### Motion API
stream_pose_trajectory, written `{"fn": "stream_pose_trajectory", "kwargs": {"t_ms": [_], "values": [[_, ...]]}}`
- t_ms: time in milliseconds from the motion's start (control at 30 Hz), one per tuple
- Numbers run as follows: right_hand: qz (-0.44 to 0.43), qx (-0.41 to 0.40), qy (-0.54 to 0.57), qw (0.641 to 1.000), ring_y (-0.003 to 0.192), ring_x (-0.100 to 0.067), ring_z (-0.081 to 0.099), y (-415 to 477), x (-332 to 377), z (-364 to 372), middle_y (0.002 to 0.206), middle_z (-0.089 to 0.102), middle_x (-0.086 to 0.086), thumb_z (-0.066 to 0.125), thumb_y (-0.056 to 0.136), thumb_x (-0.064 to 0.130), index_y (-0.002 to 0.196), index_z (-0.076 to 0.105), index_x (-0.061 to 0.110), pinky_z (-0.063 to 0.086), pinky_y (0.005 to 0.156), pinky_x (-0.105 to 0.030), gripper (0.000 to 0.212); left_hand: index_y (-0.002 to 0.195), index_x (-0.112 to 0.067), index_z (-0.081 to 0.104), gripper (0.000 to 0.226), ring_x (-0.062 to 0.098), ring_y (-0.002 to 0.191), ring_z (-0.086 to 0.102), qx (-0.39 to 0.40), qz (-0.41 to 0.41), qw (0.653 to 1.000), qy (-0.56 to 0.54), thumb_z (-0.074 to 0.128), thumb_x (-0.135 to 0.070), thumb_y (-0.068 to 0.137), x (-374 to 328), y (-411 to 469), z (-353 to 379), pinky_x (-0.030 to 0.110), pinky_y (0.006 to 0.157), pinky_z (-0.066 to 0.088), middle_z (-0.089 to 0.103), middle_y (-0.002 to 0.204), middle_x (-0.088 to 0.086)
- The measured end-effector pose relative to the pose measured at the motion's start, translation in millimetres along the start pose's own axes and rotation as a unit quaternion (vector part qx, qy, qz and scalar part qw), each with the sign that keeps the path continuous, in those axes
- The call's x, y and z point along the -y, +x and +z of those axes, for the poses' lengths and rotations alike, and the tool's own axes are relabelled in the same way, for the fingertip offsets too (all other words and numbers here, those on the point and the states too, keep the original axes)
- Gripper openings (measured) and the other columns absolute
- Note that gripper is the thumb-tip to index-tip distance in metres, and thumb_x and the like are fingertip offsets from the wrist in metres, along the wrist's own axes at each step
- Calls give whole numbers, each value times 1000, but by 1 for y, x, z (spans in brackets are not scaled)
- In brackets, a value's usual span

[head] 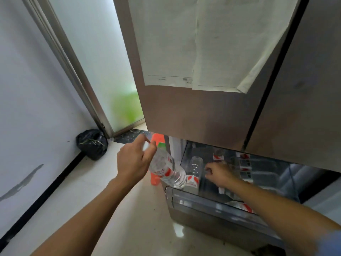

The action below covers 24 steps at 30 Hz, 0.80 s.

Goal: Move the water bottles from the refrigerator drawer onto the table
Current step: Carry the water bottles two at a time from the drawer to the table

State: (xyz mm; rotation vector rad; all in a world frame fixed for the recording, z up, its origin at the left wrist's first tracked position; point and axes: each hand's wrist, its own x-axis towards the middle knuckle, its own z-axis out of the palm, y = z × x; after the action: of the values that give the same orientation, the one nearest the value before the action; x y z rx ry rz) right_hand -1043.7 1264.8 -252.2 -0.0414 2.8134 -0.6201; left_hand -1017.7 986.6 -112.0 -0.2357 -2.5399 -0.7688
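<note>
Presently a bottle [167, 169] is clamped in the left grip [134, 161]; the right grip [219, 174], inside the drawer [212, 206], cannot be told.

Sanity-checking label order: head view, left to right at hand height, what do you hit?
black garbage bag → left hand → water bottle it holds → right hand → red-labelled bottles in the drawer

Left hand [134, 161]: reaching forward on a bare, outstretched forearm, back of the hand facing up, fingers curling round the upper part of a water bottle [167, 168] and holding it tilted. Right hand [219, 174]: stretching forward and down on a bare forearm, knuckles up, fingers curling under; whether they are gripping anything is not showing.
</note>
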Motion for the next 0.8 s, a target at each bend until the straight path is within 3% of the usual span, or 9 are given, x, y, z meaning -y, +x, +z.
{"fn": "stream_pose_trajectory", "kwargs": {"t_ms": [67, 167, 333, 400, 500, 567, 700, 800], "values": [[-122, 45, -135, 982, 95, -16, 57, 9, 9, 15, 112, 63, 0, 62, 87, 28, 111, 63, 25, 47, 78, -30, 24, 71, -22, 40, 38, 29, 53, 50, -9, -31, 999, 14, 35, -57, 84, 11, -6, -7, 43, 49, 41, 50, 54, 6], [-255, 94, -285, 919, 125, -26, 42, 25, 18, 49, 133, 49, -3, 59, 87, 17, 129, 54, 26, 43, 95, -42, 43, 74, -22, 46, 40, 29, 60, 54, -22, -95, 995, 24, 35, -59, 84, 33, -20, -12, 46, 51, 46, 55, 60, 7], [-318, 100, -373, 866, 130, -32, 37, 46, 24, 82, 135, 48, -11, 47, 95, 22, 132, 51, 27, 40, 96, -40, 37, 76, -21, 52, 46, 22, 57, 51, -31, -129, 989, 69, 30, -61, 82, 49, -42, -20, 37, 51, 42, 55, 63, 5], [-325, 95, -383, 859, 125, -32, 43, 48, 23, 83, 127, 53, -11, 51, 93, 25, 126, 55, 28, 43, 91, -40, 34, 78, -18, 55, 50, 22, 58, 52, -22, -149, 985, 88, 29, -61, 82, 54, -50, -18, 38, 52, 44, 58, 65, 6], [-351, 74, -387, 849, 92, -23, 62, 55, 12, 88, 92, 65, 1, 80, 65, 33, 96, 66, 33, 52, 65, -33, 34, 81, -19, 56, 51, 23, 58, 54, 3, -170, 980, 106, 28, -62, 81, 62, -61, -11, 34, 53, 43, 62, 67, 5], [-367, 53, -366, 854, 84, -19, 62, 56, 3, 91, 86, 64, 6, 84, 57, 33, 90, 65, 32, 50, 59, -31, 38, 82, -20, 55, 47, 21, 57, 53, 24, -169, 979, 109, 31, -60, 83, 62, -65, -5, 29, 51, 39, 62, 67, 4], [-354, 41, -315, 880, 118, -24, 50, 31, 19, 64, 125, 54, -2, 62, 82, 17, 122, 53, 20, 48, 81, -38, 41, 83, -20, 52, 42, 21, 57, 50, 60, -149, 980, 120, 33, -57, 84, 57, -64, 5, 26, 51, 34, 58, 67, 3], [-327, 8, -299, 896, 126, -26, 42, 19, 22, 49, 135, 46, -6, 57, 86, 22, 132, 46, 14, 44, 88, -39, 48, 83, -19, 53, 55, 23, 58, 53, 65, -126, 983, 115, 24, -65, 80, 54, -60, 12, 32, 53, 41, 62, 67, 6]]}}
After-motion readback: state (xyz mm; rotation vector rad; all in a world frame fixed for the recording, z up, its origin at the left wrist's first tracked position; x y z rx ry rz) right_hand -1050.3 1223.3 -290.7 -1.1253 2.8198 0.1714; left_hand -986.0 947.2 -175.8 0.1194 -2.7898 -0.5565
